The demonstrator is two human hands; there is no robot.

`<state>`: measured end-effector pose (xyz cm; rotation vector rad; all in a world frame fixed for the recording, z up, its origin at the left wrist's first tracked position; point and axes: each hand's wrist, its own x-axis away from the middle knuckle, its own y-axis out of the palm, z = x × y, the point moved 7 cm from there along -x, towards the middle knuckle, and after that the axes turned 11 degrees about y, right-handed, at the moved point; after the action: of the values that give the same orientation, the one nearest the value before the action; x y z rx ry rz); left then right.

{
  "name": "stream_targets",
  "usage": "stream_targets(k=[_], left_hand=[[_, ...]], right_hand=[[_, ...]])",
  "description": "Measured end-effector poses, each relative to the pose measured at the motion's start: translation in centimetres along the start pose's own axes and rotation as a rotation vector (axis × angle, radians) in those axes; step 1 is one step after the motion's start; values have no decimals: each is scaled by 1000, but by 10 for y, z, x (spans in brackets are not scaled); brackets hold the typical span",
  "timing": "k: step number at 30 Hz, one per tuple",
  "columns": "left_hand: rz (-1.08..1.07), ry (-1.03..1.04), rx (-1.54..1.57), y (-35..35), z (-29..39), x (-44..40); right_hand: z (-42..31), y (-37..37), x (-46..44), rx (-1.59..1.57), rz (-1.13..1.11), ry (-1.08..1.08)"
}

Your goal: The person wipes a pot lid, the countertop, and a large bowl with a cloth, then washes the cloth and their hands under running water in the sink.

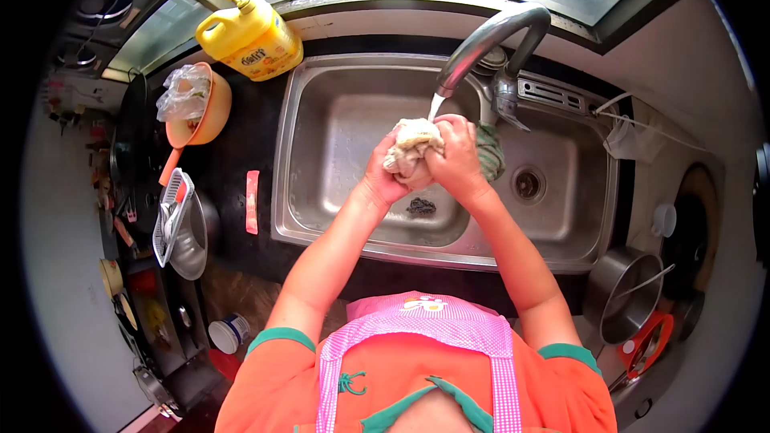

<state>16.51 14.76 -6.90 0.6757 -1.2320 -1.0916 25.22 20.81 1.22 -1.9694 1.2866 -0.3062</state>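
My left hand (383, 175) and my right hand (461, 156) are both closed around a bunched, pale cloth (415, 144). They hold it over the left basin of the steel sink (321, 144). Water runs from the curved faucet (473, 48) onto the top of the cloth, between my hands. A green striped cloth (489, 152) hangs over the divider, just right of my right hand. Below my hands a dark scrubbing pad (421, 206) lies on the basin floor.
A yellow pump bottle (255, 40) stands behind the sink's left corner. Left of the sink are an orange pot (210, 112) with a plastic bag, a strainer basket (167, 220) and a red packet (252, 202). A metal pot (626, 293) stands at the right.
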Motion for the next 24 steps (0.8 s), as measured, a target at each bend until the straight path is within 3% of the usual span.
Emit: stream_targets(k=[1, 3, 4, 5, 7, 10, 18, 21, 22, 24], left_hand=[[-30, 43, -20, -10, 6, -5], [109, 157, -115, -10, 16, -4], [124, 170, -95, -8, 20, 2], [140, 181, -73, -8, 24, 8], [100, 170, -34, -13, 32, 17], [228, 180, -150, -22, 38, 27], [286, 479, -1223, -25, 65, 47], [279, 605, -1221, -45, 67, 48], [314, 673, -1113, -29, 64, 55], [319, 691, -923, -2, 57, 59]], right_hand=[[8, 0, 3, -45, -27, 39], [29, 0, 14, -138, -73, 126], [51, 3, 22, -457, -241, 380], [67, -4, 28, -683, -273, 554], [128, -8, 39, -889, -129, 902], [159, -18, 31, -1086, 3, 908], [150, -36, 5, -1405, 75, 861], [133, -27, 6, -1269, 148, 815], [115, -15, 12, -1202, 76, 787], [81, 34, 35, -1028, -270, 849]])
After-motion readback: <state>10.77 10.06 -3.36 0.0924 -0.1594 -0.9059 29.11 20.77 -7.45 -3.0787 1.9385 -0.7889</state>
